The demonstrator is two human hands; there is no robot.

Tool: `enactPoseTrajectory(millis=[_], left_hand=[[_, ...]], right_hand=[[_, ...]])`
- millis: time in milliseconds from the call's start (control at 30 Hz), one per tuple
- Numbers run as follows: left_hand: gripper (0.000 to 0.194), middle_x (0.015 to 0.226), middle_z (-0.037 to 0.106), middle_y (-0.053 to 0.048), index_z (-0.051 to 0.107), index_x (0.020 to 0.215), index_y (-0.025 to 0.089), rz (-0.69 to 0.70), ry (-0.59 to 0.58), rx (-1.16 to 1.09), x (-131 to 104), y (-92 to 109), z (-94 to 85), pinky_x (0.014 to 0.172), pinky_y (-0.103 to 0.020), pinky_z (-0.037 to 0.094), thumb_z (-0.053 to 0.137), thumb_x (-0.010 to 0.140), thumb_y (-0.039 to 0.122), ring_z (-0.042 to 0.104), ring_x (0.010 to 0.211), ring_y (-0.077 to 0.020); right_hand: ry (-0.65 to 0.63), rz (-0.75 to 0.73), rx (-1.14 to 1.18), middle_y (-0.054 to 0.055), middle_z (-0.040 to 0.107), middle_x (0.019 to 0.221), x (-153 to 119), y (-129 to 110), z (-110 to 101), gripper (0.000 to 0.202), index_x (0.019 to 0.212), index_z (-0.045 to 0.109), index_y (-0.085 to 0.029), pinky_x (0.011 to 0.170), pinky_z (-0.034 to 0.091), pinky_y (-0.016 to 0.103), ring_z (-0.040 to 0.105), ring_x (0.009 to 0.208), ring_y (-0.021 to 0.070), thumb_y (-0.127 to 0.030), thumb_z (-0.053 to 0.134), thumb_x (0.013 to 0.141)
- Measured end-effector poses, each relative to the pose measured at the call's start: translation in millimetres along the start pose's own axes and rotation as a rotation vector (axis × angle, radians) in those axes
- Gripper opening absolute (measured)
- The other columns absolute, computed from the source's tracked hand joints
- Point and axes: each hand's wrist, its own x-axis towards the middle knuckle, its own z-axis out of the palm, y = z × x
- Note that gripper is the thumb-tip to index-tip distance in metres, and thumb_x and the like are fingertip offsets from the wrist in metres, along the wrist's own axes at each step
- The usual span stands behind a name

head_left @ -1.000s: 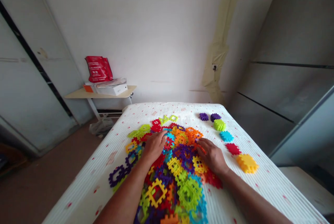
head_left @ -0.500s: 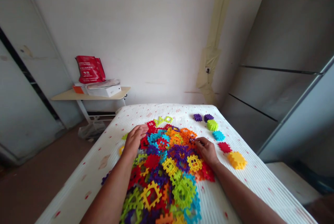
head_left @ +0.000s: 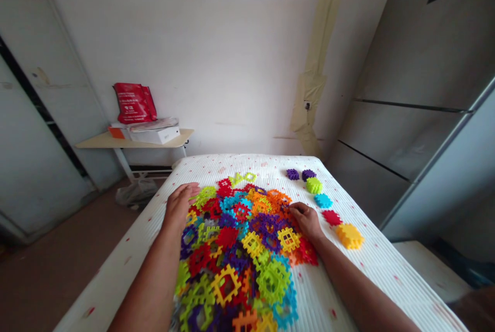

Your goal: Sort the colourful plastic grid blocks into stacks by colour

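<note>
Left hand (head_left: 180, 204) has been carried outward since 1 second ago, from above the upper left part of the heap of toothed plastic pieces (head_left: 228, 238) to its far left edge; its fingers are held nearly straight, and nothing is seen gripped, though the palm is hidden. By this shift, lime pieces (head_left: 205, 196) that were covered 0.5 seconds ago have been laid bare beside the fingertips, so more of the heap's left side is now exposed for handling. The right hand (head_left: 296, 208) has been kept at the opposite edge, its fingers curled beside orange pieces (head_left: 277, 198); whether anything is pinched there cannot be told. The heap is spread between the 2 forearms on a white quilted cover (head_left: 116, 285). To its right, a bent line of 6 small groups, from a yellow stack (head_left: 350, 236) to 2 purple ones (head_left: 293, 173), appears unaltered. Farther off, a red bag (head_left: 133, 102) is propped on boxes (head_left: 157, 134) upon a small table (head_left: 98, 140).
</note>
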Motion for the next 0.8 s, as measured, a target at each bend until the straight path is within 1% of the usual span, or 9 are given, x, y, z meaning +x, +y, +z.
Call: enactPoseTrajectory(millis=[33, 100, 233, 367, 467, 567, 700, 800], left_hand=[[0.045, 0.093, 0.069, -0.01, 0.061, 0.098, 0.015, 0.019, -0.014, 0.1, 2, -2, -3.3, 0.076, -0.032, 0.048, 0.042, 0.073, 0.048, 0.064, 0.089, -0.022], [0.039, 0.095, 0.069, -0.009, 0.063, 0.093, 0.017, 0.029, -0.037, 0.254, 7, -6, -9.9, 0.079, -0.031, 0.047, 0.043, 0.073, 0.044, 0.063, 0.091, -0.0222], [0.019, 0.089, 0.071, -0.005, 0.066, 0.078, 0.022, -0.005, -0.077, 0.43, 14, -15, -23.0, 0.085, -0.031, 0.042, 0.052, 0.067, 0.029, 0.061, 0.094, -0.0235], [0.018, 0.087, 0.071, -0.006, 0.067, 0.076, 0.021, -0.05, -0.124, 0.545, 16, -19, -35.0, 0.085, -0.031, 0.041, 0.053, 0.064, 0.019, 0.061, 0.095, -0.0249], [0.023, 0.088, 0.071, -0.006, 0.068, 0.079, 0.02, -0.081, -0.137, 0.569, 16, -21, -41.9, 0.085, -0.03, 0.041, 0.052, 0.062, 0.015, 0.062, 0.094, -0.0245], [0.024, 0.086, 0.072, -0.005, 0.067, 0.078, 0.02, -0.101, -0.144, 0.55, 15, -27, -45.1, 0.081, -0.027, 0.043, 0.051, 0.062, 0.015, 0.063, 0.092, -0.023], [0.022, 0.085, 0.072, -0.004, 0.066, 0.073, 0.022, -0.105, -0.127, 0.492, 14, -36, -44.1, 0.081, -0.028, 0.044, 0.051, 0.059, 0.016, 0.063, 0.093, -0.0239], [0.02, 0.081, 0.072, -0.003, 0.066, 0.07, 0.022, -0.101, -0.117, 0.446, 14, -40, -42.3, 0.08, -0.029, 0.045, 0.052, 0.056, 0.016, 0.064, 0.09, -0.0243]], right_hand=[[0.0, 0.005, 0.0, 0.003, 0.068, 0.072, 0, 1, 0, 0.026, 0.074, 0.068, -0.019, 0.065, 0.047, 0.028, 0.061, 0.068, 0.0178, -0.04, 0.053, 0.071], [-0.008, 0.017, 0.001, 0.003, 0.068, 0.072, 2, 3, 0, 0.027, 0.075, 0.068, -0.019, 0.065, 0.047, 0.028, 0.061, 0.068, 0.0181, -0.041, 0.054, 0.071], [-0.012, 0.035, -0.008, 0.003, 0.069, 0.074, 3, 6, -1, 0.029, 0.076, 0.069, -0.018, 0.067, 0.048, 0.029, 0.061, 0.07, 0.0189, -0.043, 0.055, 0.07], [-0.003, 0.035, -0.036, 0.004, 0.069, 0.073, 4, 5, -4, 0.03, 0.075, 0.069, -0.018, 0.066, 0.048, 0.029, 0.061, 0.069, 0.019, -0.045, 0.055, 0.068], [-0.002, 0.034, -0.044, 0.004, 0.069, 0.074, 4, 2, -5, 0.031, 0.074, 0.069, -0.018, 0.067, 0.048, 0.029, 0.061, 0.069, 0.0191, -0.045, 0.055, 0.067], [0.003, 0.049, -0.046, 0.004, 0.07, 0.074, 3, -1, -5, 0.031, 0.073, 0.069, -0.019, 0.068, 0.048, 0.029, 0.061, 0.07, 0.0197, -0.045, 0.055, 0.066], [0.005, 0.059, -0.045, 0.003, 0.07, 0.074, 4, -1, -4, 0.032, 0.073, 0.069, -0.019, 0.068, 0.048, 0.031, 0.061, 0.069, 0.0198, -0.047, 0.056, 0.066], [-0.005, 0.069, -0.045, 0.003, 0.069, 0.071, 4, 0, -5, 0.034, 0.075, 0.069, -0.019, 0.063, 0.048, 0.03, 0.061, 0.067, 0.0201, -0.049, 0.056, 0.066]])
